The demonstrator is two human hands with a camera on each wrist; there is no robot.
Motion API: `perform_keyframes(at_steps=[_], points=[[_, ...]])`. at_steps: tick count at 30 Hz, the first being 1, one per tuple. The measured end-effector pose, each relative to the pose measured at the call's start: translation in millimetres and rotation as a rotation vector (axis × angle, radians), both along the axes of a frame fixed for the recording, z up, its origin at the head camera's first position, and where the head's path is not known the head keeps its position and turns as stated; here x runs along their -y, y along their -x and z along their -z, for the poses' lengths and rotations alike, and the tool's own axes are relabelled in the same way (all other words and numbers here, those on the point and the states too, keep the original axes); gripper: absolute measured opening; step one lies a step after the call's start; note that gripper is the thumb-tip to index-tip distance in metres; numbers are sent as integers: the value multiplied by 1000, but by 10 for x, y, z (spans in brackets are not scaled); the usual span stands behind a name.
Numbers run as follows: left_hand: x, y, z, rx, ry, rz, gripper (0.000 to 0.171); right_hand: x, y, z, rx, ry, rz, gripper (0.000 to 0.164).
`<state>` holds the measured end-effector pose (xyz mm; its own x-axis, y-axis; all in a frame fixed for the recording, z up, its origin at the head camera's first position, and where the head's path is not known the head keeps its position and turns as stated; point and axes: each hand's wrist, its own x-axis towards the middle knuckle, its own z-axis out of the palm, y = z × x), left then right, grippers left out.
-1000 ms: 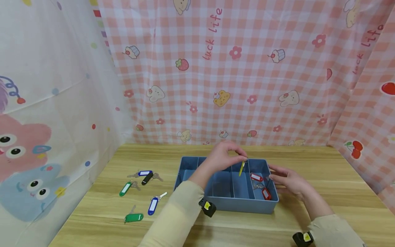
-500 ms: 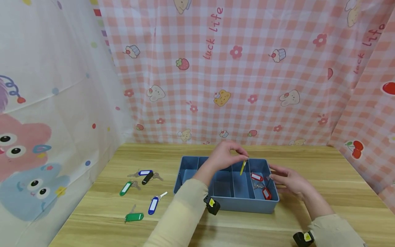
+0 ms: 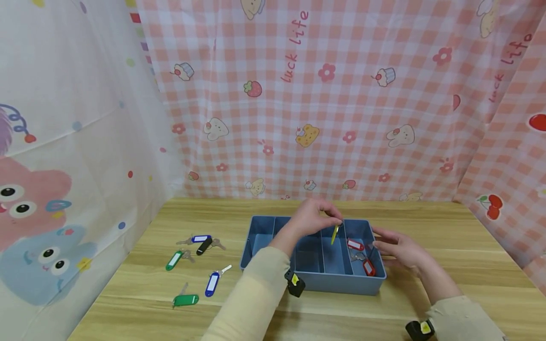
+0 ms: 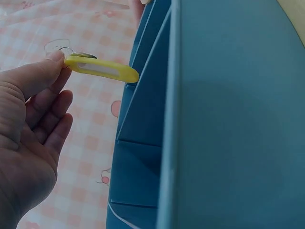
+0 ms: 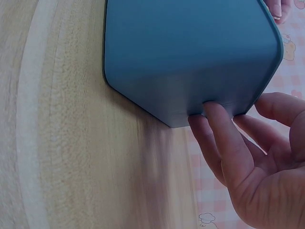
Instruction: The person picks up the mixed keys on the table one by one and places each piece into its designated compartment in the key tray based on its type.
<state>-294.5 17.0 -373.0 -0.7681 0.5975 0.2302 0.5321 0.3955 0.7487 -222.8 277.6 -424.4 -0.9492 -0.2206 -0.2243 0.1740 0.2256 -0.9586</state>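
Observation:
My left hand [image 3: 314,219] pinches a yellow key tag [image 3: 334,234] between thumb and fingertips, near its ring end. In the left wrist view the tag [image 4: 102,69] has a white label and a key beside its ring end. It hangs over the second compartment from the right of a blue-grey divided box [image 3: 337,283]. Two red key tags [image 3: 368,267] with keys lie in the rightmost compartment. My right hand [image 3: 403,250] rests its fingertips on the box's right end wall [image 5: 190,86], its thumb by the rim.
Left of the box, several tagged keys lie on the wooden table [image 3: 141,312]: a black tag [image 3: 204,246], two blue tags, one of them a near blue tag [image 3: 212,284], and two green tags, one a near green tag [image 3: 185,300]. A checked cloth [image 3: 273,109] hangs behind.
My left hand and the yellow key tag shift slightly right, then dip a little towards the compartment. My right hand stays at the box's end.

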Motion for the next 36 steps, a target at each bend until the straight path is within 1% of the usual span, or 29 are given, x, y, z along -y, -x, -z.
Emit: perform_keyframes(at_steps=[4,8,11,14,18,22,27,30,32,36], points=[[-3,23,27,-16,24,-14,12,3,-3,-7,-4,0,-4,67],[8,20,23,-17,36,-27,18,6,-4,-12,-7,-5,-8,66],[20,6,9,-11,31,-18,19,8,0,-6,-9,-3,-10,66],[30,-8,3,-15,26,-1,22,9,1,-1,-8,2,-5,66],[42,-34,-15,-60,37,29,26,7,-3,3,0,-1,4,66],[57,-86,-49,-97,48,55,30,4,-3,5,2,-3,2,66],[81,-160,-81,-109,58,84,34,2,-4,7,-3,4,-7,65],[91,-191,-92,-114,53,112,37,2,-8,7,-6,8,-8,65],[97,-207,-97,-130,50,133,38,1,-9,7,-8,11,-10,66],[108,-240,-106,-190,48,175,39,2,-8,7,-6,17,-8,67]])
